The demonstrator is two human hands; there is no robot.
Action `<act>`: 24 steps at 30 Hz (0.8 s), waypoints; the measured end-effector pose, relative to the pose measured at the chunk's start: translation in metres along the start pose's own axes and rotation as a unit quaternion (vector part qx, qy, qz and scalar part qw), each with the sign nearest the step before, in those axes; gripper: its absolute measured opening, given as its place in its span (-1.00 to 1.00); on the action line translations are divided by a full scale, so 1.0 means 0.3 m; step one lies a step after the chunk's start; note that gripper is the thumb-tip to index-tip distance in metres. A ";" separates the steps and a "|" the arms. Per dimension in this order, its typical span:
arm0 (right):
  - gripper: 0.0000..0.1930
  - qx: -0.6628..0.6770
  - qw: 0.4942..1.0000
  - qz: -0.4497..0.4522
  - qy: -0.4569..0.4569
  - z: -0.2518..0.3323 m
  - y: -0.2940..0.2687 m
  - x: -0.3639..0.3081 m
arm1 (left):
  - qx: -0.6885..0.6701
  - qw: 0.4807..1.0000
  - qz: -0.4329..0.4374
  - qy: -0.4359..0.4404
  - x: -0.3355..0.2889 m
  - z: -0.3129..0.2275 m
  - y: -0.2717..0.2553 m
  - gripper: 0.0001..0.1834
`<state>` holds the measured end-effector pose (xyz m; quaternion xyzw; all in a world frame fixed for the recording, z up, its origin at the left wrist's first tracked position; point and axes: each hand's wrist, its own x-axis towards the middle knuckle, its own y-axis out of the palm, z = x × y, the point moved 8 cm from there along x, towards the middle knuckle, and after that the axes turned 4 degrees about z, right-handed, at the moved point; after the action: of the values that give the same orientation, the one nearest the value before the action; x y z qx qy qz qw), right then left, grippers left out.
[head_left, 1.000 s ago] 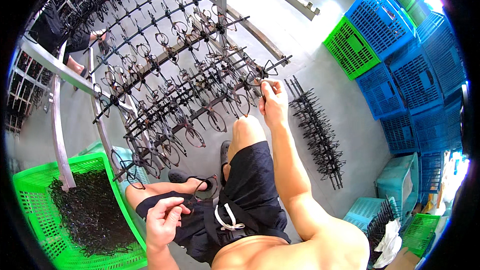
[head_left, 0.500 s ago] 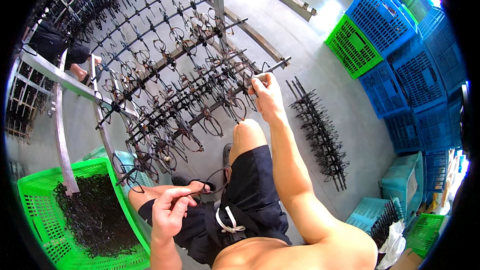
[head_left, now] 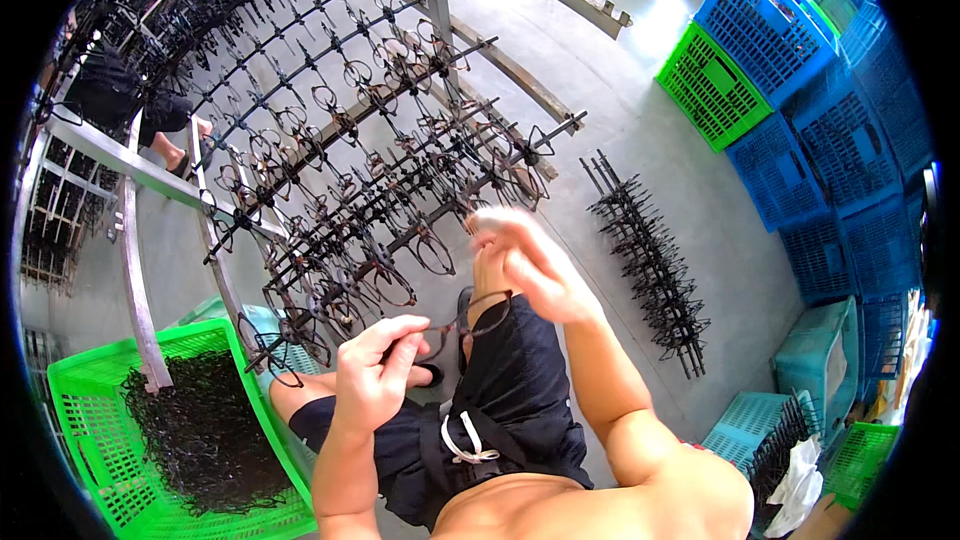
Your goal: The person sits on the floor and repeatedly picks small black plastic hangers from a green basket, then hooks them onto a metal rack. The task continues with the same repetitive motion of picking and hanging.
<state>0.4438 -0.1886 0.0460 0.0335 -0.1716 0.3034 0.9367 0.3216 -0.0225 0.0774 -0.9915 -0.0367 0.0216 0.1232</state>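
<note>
In my left hand [head_left: 375,370] is a dark eyeglass frame [head_left: 466,329], pinched between thumb and fingers above my lap, its rims toward the right. Just above and right of it is my right hand [head_left: 540,270], smeared by motion. Its fingers point up and left, and whether they hold anything cannot be made out. Beyond both hands stretches a rack of dark bars [head_left: 425,222] with many eyeglass frames hung along them. One hung frame [head_left: 528,148] is near the right end of the closest bar.
At the lower left, a green basket [head_left: 100,348] holds a heap of thin black pieces. A bundle of spiked bars [head_left: 650,265] lies on the floor to the right. Blue and green crates [head_left: 768,25] are stacked at far right. Another person's foot [head_left: 170,152] shows at upper left.
My right hand has left the bar's right end and come down toward me. My left hand has risen and shifted right with the eyeglass frame.
</note>
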 end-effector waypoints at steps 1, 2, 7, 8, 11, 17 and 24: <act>-0.46 0.198 0.977 0.071 0.043 0.031 0.080 -0.022 | 0.007 1.000 -0.013 0.007 0.009 -0.004 0.010 -0.84; -0.44 0.235 0.969 0.017 0.076 0.022 0.078 -0.041 | 0.029 0.997 -0.061 0.046 0.017 -0.012 0.007 -0.84; -0.63 0.352 0.922 -0.130 0.100 -0.028 0.178 -0.110 | 0.175 0.938 -0.194 0.227 0.061 -0.069 0.142 -0.81; -0.66 0.293 0.930 -0.194 0.109 -0.044 0.131 -0.120 | 0.211 0.932 -0.152 0.251 0.068 -0.101 0.191 -0.76; -0.78 0.201 0.912 -0.333 0.129 -0.072 -0.064 -0.098 | 0.284 0.919 -0.112 0.248 0.029 -0.113 0.196 -0.63; -0.85 0.083 0.911 -0.390 0.109 -0.251 -0.426 0.016 | 0.342 0.829 -0.435 0.079 -0.314 0.123 -0.438 -0.81; -0.96 0.064 0.931 -0.297 0.204 -0.291 -0.397 0.122 | 0.427 0.618 -0.285 -0.596 -1.043 0.868 -1.041 -0.59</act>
<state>0.5669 -0.2504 -0.0185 0.0800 0.0610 0.0219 0.9947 -0.0246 0.3184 -0.0876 -0.5369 -0.3693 0.5844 0.4836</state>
